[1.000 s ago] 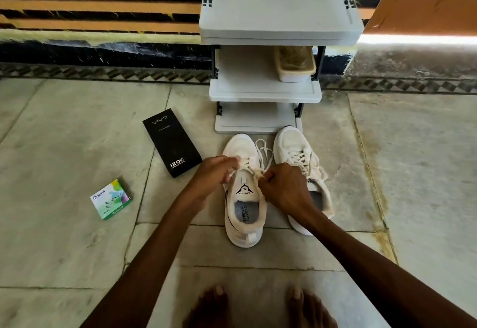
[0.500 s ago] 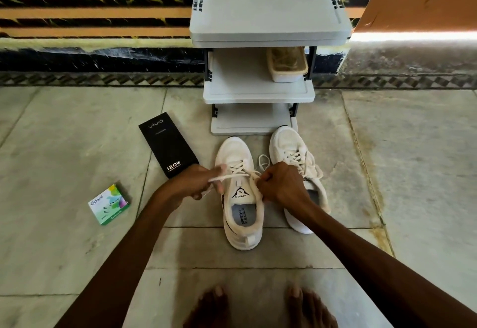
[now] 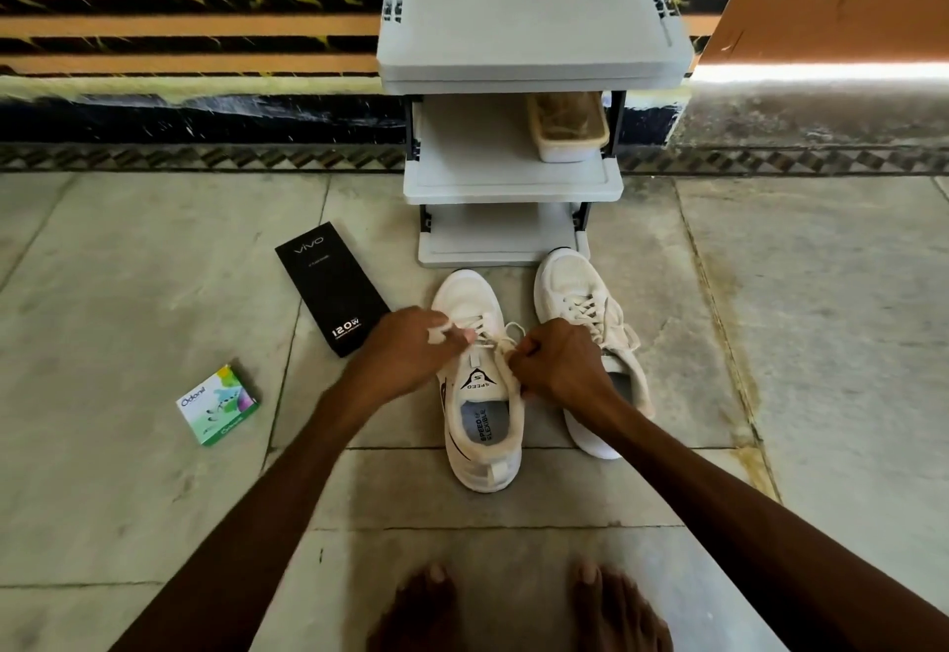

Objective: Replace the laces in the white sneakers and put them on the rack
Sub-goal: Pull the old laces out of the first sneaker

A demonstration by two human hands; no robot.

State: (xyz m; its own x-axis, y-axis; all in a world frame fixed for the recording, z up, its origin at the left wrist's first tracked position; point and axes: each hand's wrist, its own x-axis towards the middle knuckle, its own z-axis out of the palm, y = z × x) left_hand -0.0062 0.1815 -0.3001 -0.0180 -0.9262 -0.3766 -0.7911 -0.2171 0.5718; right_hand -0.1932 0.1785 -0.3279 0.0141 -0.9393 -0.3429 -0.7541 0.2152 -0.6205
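Sneakers first: the left sneaker (image 3: 480, 394) and the right sneaker (image 3: 590, 302) stand side by side on the floor (image 3: 154, 292), just in front of the rack (image 3: 513, 179), neither on it yet. The right sneaker shows laces threaded up its eyelets. Over the left sneaker's tongue, my left hand (image 3: 411, 348) pinches 1 end of the lace (image 3: 493, 340) and my right hand (image 3: 557, 364) is curled tight round the other. I judge the lacing nearly done: the knot is left, then shelving the 2 shoes.

Matt plastic rack (image 3: 513, 173), stone floor (image 3: 128, 266)
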